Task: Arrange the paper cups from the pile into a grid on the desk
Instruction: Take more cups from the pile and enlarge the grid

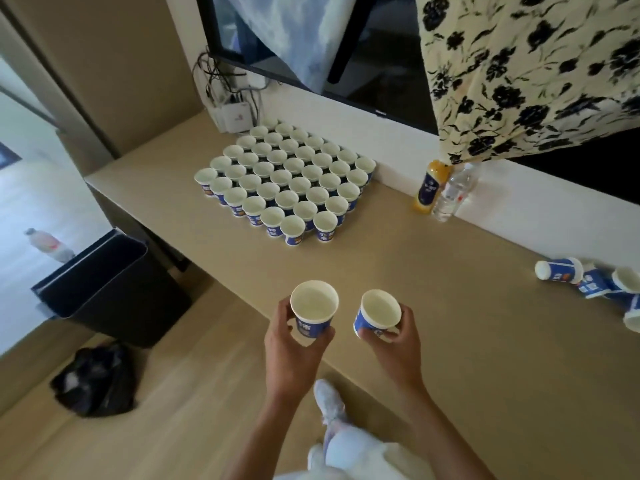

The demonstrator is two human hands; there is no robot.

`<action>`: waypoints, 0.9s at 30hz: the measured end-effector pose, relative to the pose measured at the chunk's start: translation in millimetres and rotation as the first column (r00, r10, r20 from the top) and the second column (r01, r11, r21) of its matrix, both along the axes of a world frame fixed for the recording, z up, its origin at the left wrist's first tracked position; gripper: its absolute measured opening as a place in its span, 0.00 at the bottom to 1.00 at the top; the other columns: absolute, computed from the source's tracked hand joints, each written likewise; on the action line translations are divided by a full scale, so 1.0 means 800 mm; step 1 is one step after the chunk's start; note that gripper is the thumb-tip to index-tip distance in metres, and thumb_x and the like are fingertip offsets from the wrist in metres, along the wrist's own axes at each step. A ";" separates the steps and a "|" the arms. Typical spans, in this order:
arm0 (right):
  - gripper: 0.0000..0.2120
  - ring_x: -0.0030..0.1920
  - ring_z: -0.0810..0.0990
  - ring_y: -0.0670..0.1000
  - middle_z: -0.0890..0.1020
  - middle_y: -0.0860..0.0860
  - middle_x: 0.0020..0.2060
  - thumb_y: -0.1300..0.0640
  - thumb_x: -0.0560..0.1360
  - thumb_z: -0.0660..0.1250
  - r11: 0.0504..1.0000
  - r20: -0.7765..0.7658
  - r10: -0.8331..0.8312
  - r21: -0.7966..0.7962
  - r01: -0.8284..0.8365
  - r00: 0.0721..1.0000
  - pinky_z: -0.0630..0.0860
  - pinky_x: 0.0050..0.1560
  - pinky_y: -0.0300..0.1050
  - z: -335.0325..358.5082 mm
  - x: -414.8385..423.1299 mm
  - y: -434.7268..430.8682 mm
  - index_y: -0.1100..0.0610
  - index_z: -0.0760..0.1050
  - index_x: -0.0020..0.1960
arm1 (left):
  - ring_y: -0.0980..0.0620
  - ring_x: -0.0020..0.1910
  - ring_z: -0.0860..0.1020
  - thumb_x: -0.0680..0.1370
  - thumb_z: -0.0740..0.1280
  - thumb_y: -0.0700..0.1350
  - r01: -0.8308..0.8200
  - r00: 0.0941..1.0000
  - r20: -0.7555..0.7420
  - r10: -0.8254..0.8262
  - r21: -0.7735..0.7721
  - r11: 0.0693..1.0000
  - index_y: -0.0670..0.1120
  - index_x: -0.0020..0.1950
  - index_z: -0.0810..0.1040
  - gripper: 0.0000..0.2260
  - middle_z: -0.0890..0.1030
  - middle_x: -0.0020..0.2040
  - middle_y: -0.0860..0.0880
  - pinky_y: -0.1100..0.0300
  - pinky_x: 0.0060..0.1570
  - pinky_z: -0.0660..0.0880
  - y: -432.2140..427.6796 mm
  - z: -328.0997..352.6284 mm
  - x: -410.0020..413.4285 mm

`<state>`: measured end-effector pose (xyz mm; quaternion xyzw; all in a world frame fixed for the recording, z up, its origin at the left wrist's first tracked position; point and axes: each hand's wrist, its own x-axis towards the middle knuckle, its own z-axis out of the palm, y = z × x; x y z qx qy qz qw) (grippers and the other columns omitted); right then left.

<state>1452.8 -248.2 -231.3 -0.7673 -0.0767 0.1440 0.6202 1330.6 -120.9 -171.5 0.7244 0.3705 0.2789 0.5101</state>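
Each of my hands holds one blue-and-white paper cup, mouth up, above the desk's front edge. My left hand (pixel 291 341) grips the left cup (pixel 314 308); my right hand (pixel 398 336) grips the right cup (pixel 378 315), which tilts slightly. Further back on the beige desk (pixel 450 306), a grid of several upright cups (pixel 287 178) stands in tight rows. A pile of cups lying on their sides (pixel 595 285) sits at the desk's right edge.
An orange juice bottle (pixel 431 183) and a clear water bottle (pixel 455 192) stand against the wall right of the grid. A white router with cables (pixel 235 114) sits behind the grid. A black bin (pixel 110 289) and black bag (pixel 97 379) are on the floor at left.
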 end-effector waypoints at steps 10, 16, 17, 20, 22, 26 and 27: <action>0.28 0.52 0.83 0.49 0.83 0.47 0.53 0.56 0.61 0.79 0.999 -0.062 -0.025 0.029 0.027 0.998 0.79 0.48 0.38 -0.051 0.039 0.168 0.48 0.74 0.59 | 0.66 0.52 0.77 0.65 0.81 0.42 0.066 0.994 -0.096 -0.059 0.069 0.995 0.52 0.61 0.76 0.27 0.82 0.52 0.60 0.77 0.47 0.68 0.159 -0.015 0.034; 0.28 0.48 0.83 0.45 0.82 0.46 0.52 0.65 0.65 0.79 0.996 -0.082 -0.087 -0.002 0.087 0.993 0.80 0.48 0.39 -0.082 0.069 0.244 0.49 0.74 0.60 | 0.67 0.53 0.76 0.66 0.81 0.45 0.145 0.977 -0.168 -0.128 0.095 0.985 0.55 0.61 0.74 0.27 0.80 0.53 0.64 0.74 0.48 0.69 0.246 -0.015 0.073; 0.28 0.47 0.83 0.45 0.82 0.46 0.52 0.66 0.65 0.79 0.996 -0.075 -0.092 -0.016 0.091 0.993 0.80 0.48 0.41 -0.090 0.074 0.253 0.49 0.74 0.60 | 0.66 0.53 0.76 0.66 0.81 0.45 0.162 0.974 -0.177 -0.143 0.094 0.982 0.55 0.61 0.74 0.27 0.80 0.53 0.64 0.72 0.49 0.70 0.256 -0.018 0.080; 0.30 0.49 0.83 0.49 0.82 0.48 0.52 0.65 0.64 0.79 0.987 -0.074 -0.141 -0.088 0.134 0.987 0.82 0.51 0.48 -0.111 0.084 0.273 0.48 0.72 0.60 | 0.63 0.52 0.77 0.67 0.81 0.45 0.192 0.968 -0.182 -0.172 0.096 0.977 0.54 0.61 0.74 0.27 0.80 0.52 0.65 0.69 0.49 0.72 0.278 -0.024 0.090; 0.31 0.52 0.82 0.51 0.81 0.49 0.54 0.64 0.63 0.79 0.978 -0.059 -0.155 -0.147 0.145 0.986 0.81 0.53 0.49 -0.126 0.088 0.283 0.49 0.72 0.61 | 0.62 0.52 0.77 0.67 0.81 0.45 0.219 0.962 -0.186 -0.199 0.090 0.972 0.54 0.61 0.74 0.27 0.80 0.52 0.64 0.65 0.51 0.73 0.293 -0.026 0.100; 0.32 0.54 0.80 0.52 0.80 0.49 0.55 0.63 0.63 0.80 0.955 -0.047 -0.214 -0.220 0.199 0.976 0.79 0.54 0.49 -0.154 0.091 0.304 0.53 0.72 0.63 | 0.60 0.52 0.77 0.67 0.81 0.44 0.279 0.942 -0.213 -0.258 0.071 0.958 0.55 0.60 0.74 0.26 0.81 0.51 0.63 0.58 0.52 0.75 0.323 -0.044 0.116; 0.32 0.54 0.80 0.52 0.80 0.49 0.55 0.64 0.63 0.80 0.951 -0.057 -0.231 -0.223 0.213 0.971 0.78 0.53 0.47 -0.158 0.092 0.308 0.53 0.72 0.64 | 0.61 0.52 0.77 0.67 0.81 0.44 0.297 0.935 -0.224 -0.275 0.070 0.952 0.54 0.60 0.74 0.26 0.81 0.51 0.64 0.58 0.51 0.76 0.331 -0.047 0.120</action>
